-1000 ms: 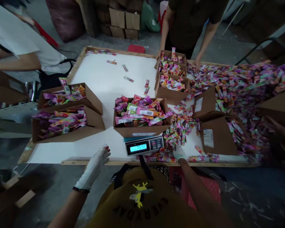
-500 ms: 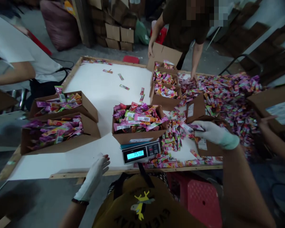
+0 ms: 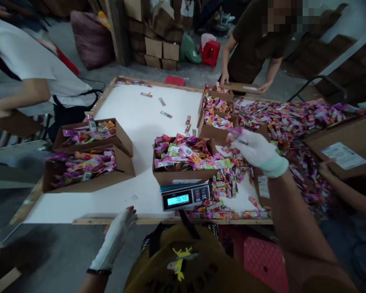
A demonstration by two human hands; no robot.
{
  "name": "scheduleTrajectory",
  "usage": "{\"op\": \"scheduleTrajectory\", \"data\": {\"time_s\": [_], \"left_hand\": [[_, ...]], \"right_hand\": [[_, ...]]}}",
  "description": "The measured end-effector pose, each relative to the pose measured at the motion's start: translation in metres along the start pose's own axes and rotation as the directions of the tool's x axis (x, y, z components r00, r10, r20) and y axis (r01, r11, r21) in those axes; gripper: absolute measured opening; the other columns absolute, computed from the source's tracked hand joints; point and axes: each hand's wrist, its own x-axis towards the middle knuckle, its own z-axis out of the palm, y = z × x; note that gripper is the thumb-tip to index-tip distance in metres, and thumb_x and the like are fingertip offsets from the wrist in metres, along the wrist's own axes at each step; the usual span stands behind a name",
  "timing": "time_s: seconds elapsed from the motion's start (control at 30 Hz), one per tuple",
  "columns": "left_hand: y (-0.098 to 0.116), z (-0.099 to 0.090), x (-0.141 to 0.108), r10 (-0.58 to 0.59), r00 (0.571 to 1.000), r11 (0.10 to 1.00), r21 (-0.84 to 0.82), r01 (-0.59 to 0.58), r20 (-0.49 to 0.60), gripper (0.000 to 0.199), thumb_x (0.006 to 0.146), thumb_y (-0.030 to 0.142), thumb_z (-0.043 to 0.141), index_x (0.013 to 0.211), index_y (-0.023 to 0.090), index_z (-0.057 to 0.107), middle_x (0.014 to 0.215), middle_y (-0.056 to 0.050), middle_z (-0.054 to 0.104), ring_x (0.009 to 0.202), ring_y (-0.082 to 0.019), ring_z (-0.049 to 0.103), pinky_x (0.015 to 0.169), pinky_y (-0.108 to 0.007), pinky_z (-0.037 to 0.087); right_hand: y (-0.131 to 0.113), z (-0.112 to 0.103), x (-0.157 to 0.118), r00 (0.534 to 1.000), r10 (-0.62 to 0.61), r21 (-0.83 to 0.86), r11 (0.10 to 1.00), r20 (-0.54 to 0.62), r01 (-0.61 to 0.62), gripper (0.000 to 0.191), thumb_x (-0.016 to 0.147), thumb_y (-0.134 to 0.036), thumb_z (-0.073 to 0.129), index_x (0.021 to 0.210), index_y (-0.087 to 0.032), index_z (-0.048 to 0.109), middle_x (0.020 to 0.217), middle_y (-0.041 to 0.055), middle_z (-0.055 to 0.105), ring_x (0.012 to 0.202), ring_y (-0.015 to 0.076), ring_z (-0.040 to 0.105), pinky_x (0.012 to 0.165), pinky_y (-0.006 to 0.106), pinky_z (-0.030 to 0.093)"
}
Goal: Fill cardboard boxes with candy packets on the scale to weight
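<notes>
My right hand (image 3: 254, 150), in a white glove, is closed on a few small packets (image 3: 233, 136) just right of the middle box. That cardboard box (image 3: 183, 178) is full of colourful packets and rests on a digital scale (image 3: 186, 198) with a lit display. Loose packets (image 3: 225, 183) lie heaped beside it, below my right hand. At the table's front edge, left of the scale, my left hand (image 3: 117, 232) wears a white glove with bare fingertips; it is open and holds nothing.
Two filled boxes (image 3: 91, 181) stand at the left of the white table (image 3: 116, 101). More filled boxes (image 3: 216, 132) are behind the scale. A person (image 3: 253, 44) across the table holds cardboard. Another person's hand (image 3: 326, 169) touches a large box (image 3: 350, 146) at right.
My right hand has moved left and up toward the middle box with packets. The display reading has changed. The person opposite has lowered the cardboard. The view has shifted slightly.
</notes>
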Motion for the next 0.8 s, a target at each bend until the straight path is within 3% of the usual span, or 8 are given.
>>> {"op": "scheduleTrajectory", "data": {"time_s": [0.1,0.2,0.4,0.5,0.57,0.67,0.73,0.8], "left_hand": [[-0.006,-0.004,-0.001,-0.019,0.999,1.0,0.009,0.019,0.03,0.019,0.091,0.023,0.059,0.108,0.018,0.067,0.106,-0.011,0.073,0.089,-0.021,0.071,0.072,-0.028,0.054],[-0.007,0.004,0.001,-0.005,0.998,0.998,0.06,0.002,0.06,0.023,0.087,0.025,0.061,0.109,0.019,0.068,0.111,-0.012,0.073,0.096,-0.023,0.071,0.076,-0.029,0.054],[0.005,0.029,-0.001,0.027,0.987,0.992,0.115,-0.046,0.159,0.037,0.08,0.035,0.069,0.113,0.017,0.068,0.118,-0.016,0.073,0.112,-0.029,0.07,0.093,-0.038,0.053],[0.009,0.033,-0.008,0.04,0.978,0.991,0.116,-0.064,0.203,0.039,0.079,0.036,0.07,0.113,0.018,0.068,0.123,-0.016,0.072,0.116,-0.03,0.069,0.098,-0.04,0.052],[0.009,0.034,-0.01,0.024,0.983,0.99,0.131,-0.049,0.182,0.036,0.081,0.035,0.068,0.113,0.018,0.067,0.125,-0.016,0.071,0.118,-0.03,0.069,0.101,-0.041,0.052],[0.003,0.029,-0.008,-0.019,0.995,0.988,0.153,0.003,0.103,0.03,0.084,0.032,0.062,0.11,0.018,0.066,0.124,-0.017,0.071,0.126,-0.033,0.066,0.107,-0.046,0.05],[-0.002,0.022,-0.005,-0.025,0.997,0.989,0.146,0.015,0.071,0.028,0.085,0.034,0.063,0.109,0.02,0.066,0.125,-0.018,0.071,0.133,-0.036,0.062,0.112,-0.049,0.048],[-0.008,0.014,-0.005,-0.034,0.998,0.99,0.136,0.027,0.051,0.028,0.085,0.038,0.064,0.108,0.022,0.067,0.126,-0.018,0.071,0.138,-0.037,0.058,0.115,-0.051,0.046]], "right_hand": [[0.01,-0.013,-0.025,0.993,0.082,-0.047,0.995,-0.085,-0.086,0.03,0.094,-0.043,0.056,0.101,-0.018,0.07,0.08,0.0058,0.071,0.068,0.0213,0.063,0.07,0.037,0.055],[0.005,-0.016,-0.038,0.99,0.101,-0.118,0.987,-0.097,-0.112,0.033,0.094,-0.047,0.055,0.097,-0.018,0.07,0.08,0.0066,0.071,0.075,0.0232,0.065,0.075,0.038,0.053],[-0.021,-0.001,-0.029,0.995,0.085,-0.233,0.968,-0.05,-0.095,0.038,0.096,-0.051,0.05,0.092,-0.018,0.068,0.067,0.0028,0.063,0.062,0.0193,0.058,0.068,0.034,0.05],[-0.036,0.017,-0.014,0.999,0.037,-0.209,0.977,0.011,-0.034,0.032,0.094,-0.04,0.053,0.112,-0.019,0.069,0.087,0.0052,0.073,0.078,0.0222,0.068,0.079,0.035,0.055],[-0.04,0.027,-0.005,0.998,-0.008,-0.174,0.985,0.066,0.019,0.047,0.087,-0.032,0.059,0.133,-0.021,0.064,0.118,0.0091,0.074,0.102,0.0265,0.071,0.093,0.04,0.056],[-0.023,0.028,-0.007,0.997,-0.036,-0.073,0.996,0.064,0.041,0.068,0.083,-0.029,0.063,0.149,-0.019,0.052,0.145,0.0137,0.062,0.122,0.0287,0.066,0.103,0.043,0.055],[0.004,0.026,-0.025,0.999,0.044,-0.019,0.999,-0.014,-0.044,0.053,0.089,-0.032,0.06,0.14,-0.017,0.058,0.134,0.0136,0.069,0.115,0.0273,0.068,0.1,0.042,0.056],[0.037,0.031,-0.053,0.975,0.217,-0.051,0.974,-0.043,-0.219,0.033,0.095,-0.034,0.055,0.12,-0.017,0.068,0.112,0.0103,0.075,0.105,0.0263,0.07,0.097,0.041,0.057]]}}
